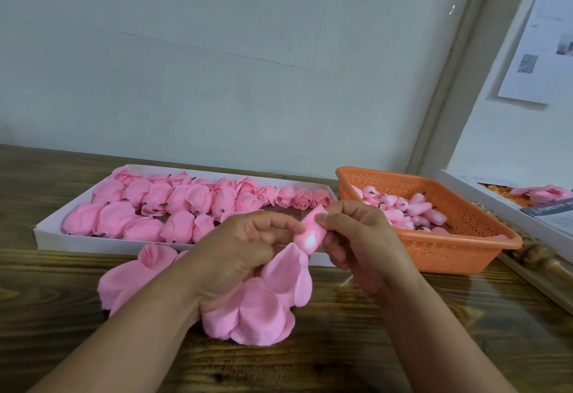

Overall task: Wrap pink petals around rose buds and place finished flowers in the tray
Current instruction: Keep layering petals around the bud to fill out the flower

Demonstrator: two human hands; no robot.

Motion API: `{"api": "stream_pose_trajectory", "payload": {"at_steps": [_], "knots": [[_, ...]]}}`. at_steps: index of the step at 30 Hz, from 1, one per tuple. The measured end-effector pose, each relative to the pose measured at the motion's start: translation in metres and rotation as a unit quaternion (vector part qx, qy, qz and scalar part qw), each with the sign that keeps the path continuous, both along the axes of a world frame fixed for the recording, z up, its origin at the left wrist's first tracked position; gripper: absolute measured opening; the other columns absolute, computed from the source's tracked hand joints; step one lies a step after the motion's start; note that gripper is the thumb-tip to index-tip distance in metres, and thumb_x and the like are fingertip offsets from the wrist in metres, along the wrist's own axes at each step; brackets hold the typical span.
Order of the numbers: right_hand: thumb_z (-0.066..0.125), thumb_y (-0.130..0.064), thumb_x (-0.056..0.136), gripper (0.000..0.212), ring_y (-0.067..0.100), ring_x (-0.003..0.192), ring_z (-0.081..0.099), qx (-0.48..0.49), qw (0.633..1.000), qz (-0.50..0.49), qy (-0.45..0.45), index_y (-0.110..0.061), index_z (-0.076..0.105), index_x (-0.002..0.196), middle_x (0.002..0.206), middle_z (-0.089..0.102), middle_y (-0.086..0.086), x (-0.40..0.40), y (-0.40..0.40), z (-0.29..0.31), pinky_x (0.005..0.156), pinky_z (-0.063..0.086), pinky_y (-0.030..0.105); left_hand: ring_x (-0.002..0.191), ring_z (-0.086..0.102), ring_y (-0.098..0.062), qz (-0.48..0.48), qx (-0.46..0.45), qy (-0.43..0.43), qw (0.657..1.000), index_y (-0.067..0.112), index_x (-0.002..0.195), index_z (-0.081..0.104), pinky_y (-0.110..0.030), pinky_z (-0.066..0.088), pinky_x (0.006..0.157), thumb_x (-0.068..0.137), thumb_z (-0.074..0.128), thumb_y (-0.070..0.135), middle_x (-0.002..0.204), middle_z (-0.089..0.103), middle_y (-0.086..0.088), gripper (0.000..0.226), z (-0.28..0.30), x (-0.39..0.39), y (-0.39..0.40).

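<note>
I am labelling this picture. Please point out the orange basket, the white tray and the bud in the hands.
orange basket (pixel 459 251): head view, front wall.
white tray (pixel 93 245): head view, front wall.
bud (pixel 308 237): head view, middle of its body.

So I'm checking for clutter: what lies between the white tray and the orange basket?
Nothing: the head view shows only a narrow strip of bare wooden table between the white tray and orange basket.

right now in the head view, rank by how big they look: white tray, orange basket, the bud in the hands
1. white tray, widest thing on the table
2. orange basket
3. bud, pinched between left hand and right hand; smallest despite being nearest the camera
</note>
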State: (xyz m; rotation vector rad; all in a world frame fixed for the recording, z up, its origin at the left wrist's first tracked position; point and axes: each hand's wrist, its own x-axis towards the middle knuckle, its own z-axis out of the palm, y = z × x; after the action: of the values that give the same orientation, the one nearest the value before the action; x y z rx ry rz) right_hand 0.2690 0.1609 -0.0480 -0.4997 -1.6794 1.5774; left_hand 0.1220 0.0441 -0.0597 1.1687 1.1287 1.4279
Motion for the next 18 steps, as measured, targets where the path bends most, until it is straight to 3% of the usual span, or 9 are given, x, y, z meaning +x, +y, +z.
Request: {"api": "stream_pose_trajectory", "payload": {"at_steps": [5, 9, 11, 15, 18], "knots": [[0.05, 0.004, 0.085, 0.022, 0.009, 0.027, 0.032, -0.061, 0.998, 0.025, 0.02, -0.001, 0.051, 0.064, 0.042, 0.048, 0.006, 0.001, 0.003, 0.002, 0.034, 0.023, 0.013, 0.1, 0.068, -0.009, -0.001, 0.053, 0.116, 0.992, 0.039, 0.1, 0.075, -0.019, 0.054, 0.081, 0.085, 0.064, -0.002, 0.107, 0.073, 0.007, 0.045, 0.002, 0.004, -0.003], [0.056, -0.004, 0.072, 0.009, 0.008, 0.026, 0.032, -0.087, 0.994, 0.057, 0.021, -0.001, 0.05, 0.067, 0.041, 0.047, 0.004, 0.002, 0.003, 0.004, 0.032, 0.024, 0.011, 0.107, 0.066, -0.007, -0.004, 0.069, 0.137, 0.988, 0.034, 0.103, 0.074, -0.018, 0.053, 0.083, 0.085, 0.064, -0.005, 0.115, 0.069, 0.015, 0.044, 0.003, 0.006, -0.003], [0.058, -0.01, 0.066, 0.012, 0.008, 0.027, 0.032, -0.089, 0.994, 0.067, 0.018, 0.0, 0.05, 0.067, 0.041, 0.047, 0.003, 0.003, 0.002, 0.004, 0.032, 0.024, 0.011, 0.111, 0.063, -0.005, -0.004, 0.08, 0.139, 0.987, 0.031, 0.102, 0.075, -0.017, 0.052, 0.085, 0.085, 0.064, -0.006, 0.12, 0.066, 0.019, 0.042, 0.005, 0.007, -0.005], [0.059, -0.011, 0.066, 0.014, 0.007, 0.027, 0.032, -0.089, 0.993, 0.079, 0.009, 0.0, 0.05, 0.069, 0.04, 0.047, 0.003, 0.001, 0.0, 0.003, 0.032, 0.024, 0.011, 0.112, 0.06, 0.003, 0.006, 0.115, 0.145, 0.983, 0.027, 0.096, 0.078, -0.011, 0.049, 0.082, 0.082, 0.067, -0.004, 0.119, 0.064, 0.025, 0.035, 0.008, 0.011, -0.006], [0.059, -0.011, 0.065, 0.013, 0.007, 0.026, 0.032, -0.095, 0.992, 0.079, 0.01, -0.002, 0.05, 0.068, 0.04, 0.047, 0.002, 0.001, 0.0, 0.002, 0.032, 0.024, 0.01, 0.114, 0.06, 0.0, 0.0, 0.12, 0.145, 0.982, 0.02, 0.091, 0.078, -0.014, 0.05, 0.084, 0.083, 0.065, -0.009, 0.123, 0.063, 0.024, 0.033, 0.008, 0.01, -0.007]]}}
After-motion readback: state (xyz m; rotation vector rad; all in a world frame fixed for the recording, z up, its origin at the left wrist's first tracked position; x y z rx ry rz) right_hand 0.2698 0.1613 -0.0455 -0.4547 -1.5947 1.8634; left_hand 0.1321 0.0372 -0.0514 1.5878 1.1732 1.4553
